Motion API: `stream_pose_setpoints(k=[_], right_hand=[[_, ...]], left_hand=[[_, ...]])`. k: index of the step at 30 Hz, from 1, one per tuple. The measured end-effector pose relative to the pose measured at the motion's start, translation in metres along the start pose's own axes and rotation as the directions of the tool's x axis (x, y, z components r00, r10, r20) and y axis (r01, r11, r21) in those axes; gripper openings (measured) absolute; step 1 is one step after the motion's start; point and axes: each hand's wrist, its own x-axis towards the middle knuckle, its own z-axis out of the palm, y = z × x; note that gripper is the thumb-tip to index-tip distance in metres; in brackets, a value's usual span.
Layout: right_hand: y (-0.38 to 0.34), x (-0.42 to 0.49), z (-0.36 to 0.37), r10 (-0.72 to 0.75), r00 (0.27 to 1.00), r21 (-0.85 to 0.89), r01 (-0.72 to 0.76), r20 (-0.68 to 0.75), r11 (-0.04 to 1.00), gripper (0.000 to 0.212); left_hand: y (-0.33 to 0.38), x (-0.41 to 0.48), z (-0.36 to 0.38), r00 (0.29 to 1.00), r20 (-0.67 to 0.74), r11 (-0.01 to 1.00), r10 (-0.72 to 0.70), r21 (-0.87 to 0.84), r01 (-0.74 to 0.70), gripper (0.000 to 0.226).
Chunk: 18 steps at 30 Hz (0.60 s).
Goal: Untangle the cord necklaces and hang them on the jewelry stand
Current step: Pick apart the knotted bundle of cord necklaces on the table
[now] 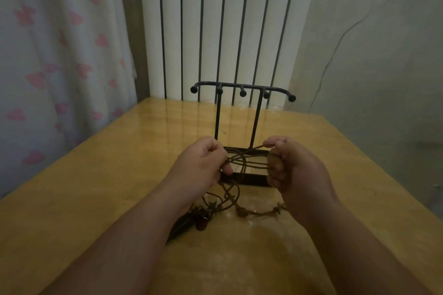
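Observation:
A tangle of brown cord necklaces [247, 163] is stretched between my two hands, just in front of the black jewelry stand [242, 93]. My left hand [203, 163] pinches the cords at their left end. My right hand [290, 165] grips several strands at the right, fingers curled round them. More cord droops to the table below, with knots [242, 211] and a dark feather-shaped pendant with red beads [184, 224] lying by my left forearm. The stand's hooks hold nothing.
The stand's base [249, 178] sits mid-table on the glossy wooden table [96, 187]. A white radiator [227, 26] stands behind it, a curtain with pink hearts [60, 55] hangs at the left, and a wall is at the right.

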Motion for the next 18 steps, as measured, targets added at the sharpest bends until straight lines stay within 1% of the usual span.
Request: stream_pose_setpoints(k=[2,3,6,7,9,10,12,15,16,18], right_hand=[[0.002,-0.001,0.000,-0.030,0.999,-0.215,0.033,0.015,0.976,0.019],[0.002,-0.002,0.001,-0.039,0.999,-0.284,0.044,0.025,0.958,0.018],[0.001,-0.006,0.004,-0.116,0.993,-0.373,0.113,0.014,0.921,0.014],[0.002,-0.007,0.004,-0.158,0.987,-0.395,0.151,0.014,0.906,0.017],[0.005,-0.007,0.003,-0.229,0.973,-0.467,0.214,0.027,0.858,0.030],[0.006,-0.006,0.003,-0.252,0.967,-0.511,0.240,0.047,0.825,0.031],[0.010,-0.004,0.004,-0.290,0.952,-0.620,0.286,0.098,0.731,0.023],[0.013,-0.004,0.009,-0.307,0.932,-0.805,0.329,0.192,0.494,0.016],[0.013,-0.005,0.011,-0.296,0.933,-0.829,0.327,0.206,0.453,0.014],[0.013,-0.005,0.013,-0.273,0.939,-0.844,0.314,0.208,0.435,0.012]], left_hand=[[0.001,0.000,0.000,1.000,-0.016,1.000,0.023,-0.003,-0.023,0.014],[0.001,0.001,0.001,0.999,-0.023,1.000,0.030,0.001,-0.030,0.014],[0.000,0.001,0.001,0.999,-0.024,0.999,0.037,0.025,-0.037,0.013],[0.000,0.002,0.001,0.999,-0.022,0.999,0.036,0.031,-0.035,0.013],[0.000,0.001,0.000,0.999,-0.020,0.999,0.037,0.030,-0.037,0.012],[0.000,0.001,0.000,0.999,-0.022,0.999,0.041,0.028,-0.041,0.012],[-0.001,0.001,0.000,0.999,-0.025,0.999,0.047,0.020,-0.047,0.012],[-0.001,0.001,-0.001,0.999,-0.013,0.999,0.042,-0.005,-0.042,0.013],[-0.001,0.001,-0.001,0.999,-0.006,0.999,0.036,-0.014,-0.036,0.014],[-0.002,0.002,-0.002,1.000,0.006,0.999,0.022,-0.038,-0.022,0.016]])
